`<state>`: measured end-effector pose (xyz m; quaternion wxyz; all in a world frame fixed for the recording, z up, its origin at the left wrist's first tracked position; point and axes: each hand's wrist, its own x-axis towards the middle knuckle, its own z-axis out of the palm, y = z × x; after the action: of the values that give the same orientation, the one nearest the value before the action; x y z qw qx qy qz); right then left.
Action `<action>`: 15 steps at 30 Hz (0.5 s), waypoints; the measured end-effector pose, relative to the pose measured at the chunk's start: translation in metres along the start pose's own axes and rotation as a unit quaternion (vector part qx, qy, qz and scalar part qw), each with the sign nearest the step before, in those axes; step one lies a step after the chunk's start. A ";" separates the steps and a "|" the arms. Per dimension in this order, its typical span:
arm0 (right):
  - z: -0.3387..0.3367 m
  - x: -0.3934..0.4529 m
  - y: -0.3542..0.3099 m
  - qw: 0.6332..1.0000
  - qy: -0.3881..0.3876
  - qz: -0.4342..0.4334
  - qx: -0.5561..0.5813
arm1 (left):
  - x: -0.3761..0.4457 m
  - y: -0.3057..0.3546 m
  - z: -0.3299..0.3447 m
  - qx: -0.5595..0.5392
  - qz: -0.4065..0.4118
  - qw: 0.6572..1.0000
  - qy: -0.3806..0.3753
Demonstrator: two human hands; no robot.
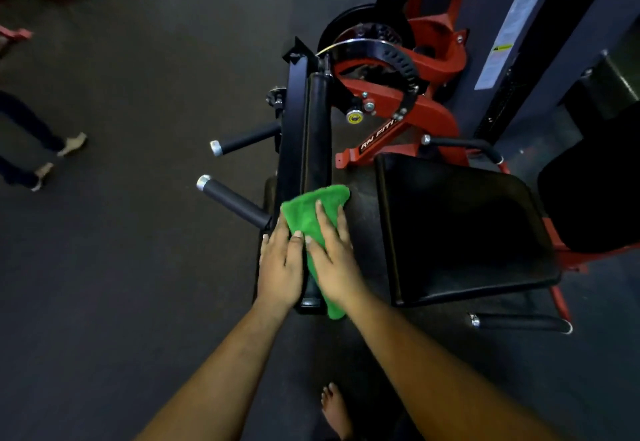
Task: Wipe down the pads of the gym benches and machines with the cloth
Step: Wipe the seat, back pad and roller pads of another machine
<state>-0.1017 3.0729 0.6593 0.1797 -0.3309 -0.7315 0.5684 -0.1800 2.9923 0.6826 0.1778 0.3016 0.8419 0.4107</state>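
Note:
A green cloth [304,210] lies draped over the near end of a long black roller pad [317,129] on a red and black gym machine. My right hand [334,257] lies flat on the cloth, fingers spread, pressing it to the pad. My left hand [280,264] rests beside it on the pad's left side, its fingertips touching the cloth's edge. To the right, a wide black seat pad [460,229] sits level. A darker back pad [588,194] shows at the far right.
Two black handles with silver caps [232,198] [242,141] stick out left of the roller. The red frame with a black cam wheel [384,59] stands behind. Another person's legs and shoes [45,156] are at the left. My bare foot [334,409] is on the dark floor.

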 end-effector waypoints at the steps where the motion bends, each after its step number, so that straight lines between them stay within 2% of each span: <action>1: -0.004 0.020 -0.005 0.999 -0.004 0.020 0.026 | 0.002 0.002 0.002 0.010 -0.003 1.000 0.001; 5: -0.015 0.059 -0.014 0.992 -0.037 0.076 0.089 | 0.005 -0.004 0.008 -0.016 -0.011 1.000 0.015; 8: -0.013 0.009 0.010 0.994 -0.052 0.040 0.088 | 0.004 -0.009 0.010 -0.044 -0.029 0.998 0.036; 11: -0.007 -0.042 0.023 0.992 -0.077 0.041 0.089 | 0.007 -0.006 0.012 -0.045 -0.021 0.998 0.044; 13: -0.004 -0.029 0.017 0.994 -0.060 0.043 0.082 | 0.006 -0.009 0.012 -0.036 -0.037 0.998 0.042; 15: 0.000 0.007 0.013 0.991 -0.016 0.047 0.125 | 0.007 -0.012 0.011 -0.034 -0.047 0.997 0.049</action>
<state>-0.1030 3.0802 0.6458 0.1811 -0.3303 -0.6413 0.6685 -0.1832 2.9978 0.6664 0.1653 0.2349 0.8486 0.4442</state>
